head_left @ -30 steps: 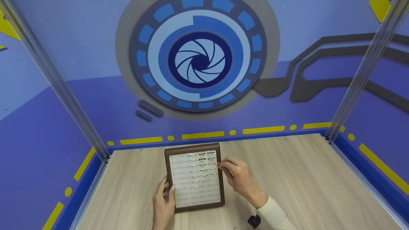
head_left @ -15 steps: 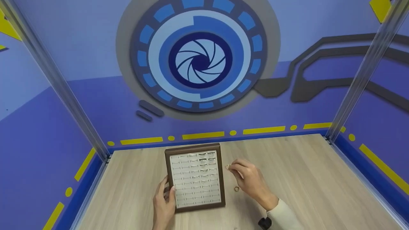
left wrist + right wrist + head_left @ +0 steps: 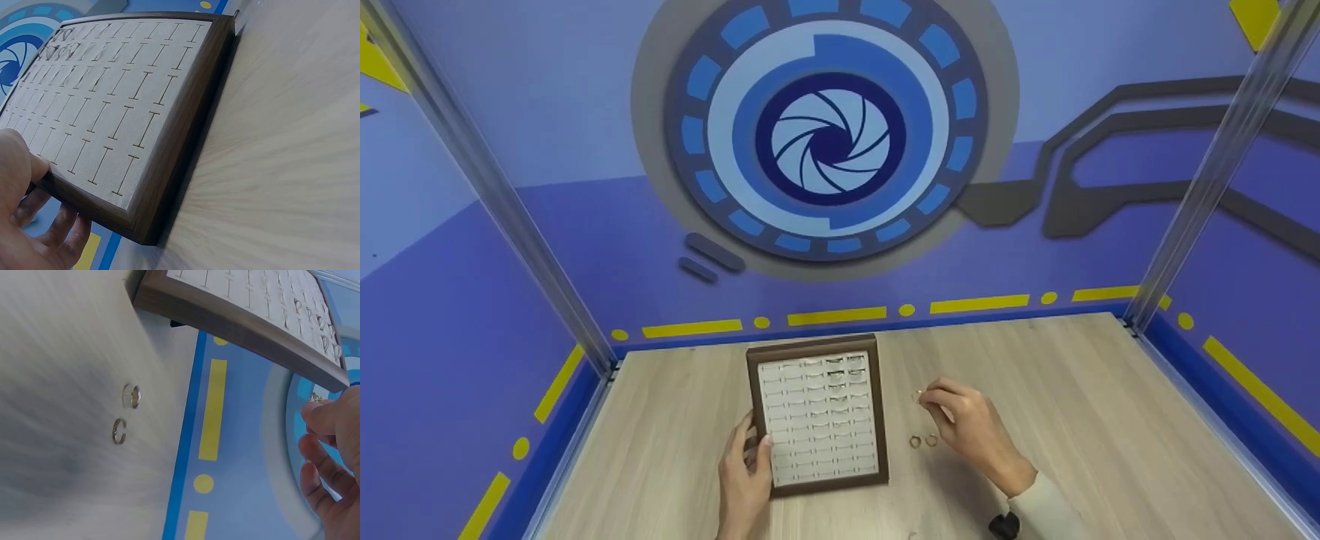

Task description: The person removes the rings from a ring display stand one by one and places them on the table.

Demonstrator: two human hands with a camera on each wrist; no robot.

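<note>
My left hand grips the left edge of a brown-framed ring display tray, thumb in front and fingers behind. The tray is tilted up to face me. Its pale slotted panel bears several rings towards the upper right; the lower slots show no rings. In the left wrist view the left hand holds the frame's edge. To the tray's right, my right hand pinches a small gold-toned ring between thumb and forefinger, above the table. That ring is partly hidden by fingertips in the right wrist view.
Two loose rings, one beside the other, stand on the wooden table right of the tray. A blue patterned wall closes off the back, with metal posts at the corners. A tiny object lies at the bottom edge.
From the tray's right edge, my right hand has drawn away to the right with the pinched ring. Both loose rings have come into view. My left hand and the tray stay put.
</note>
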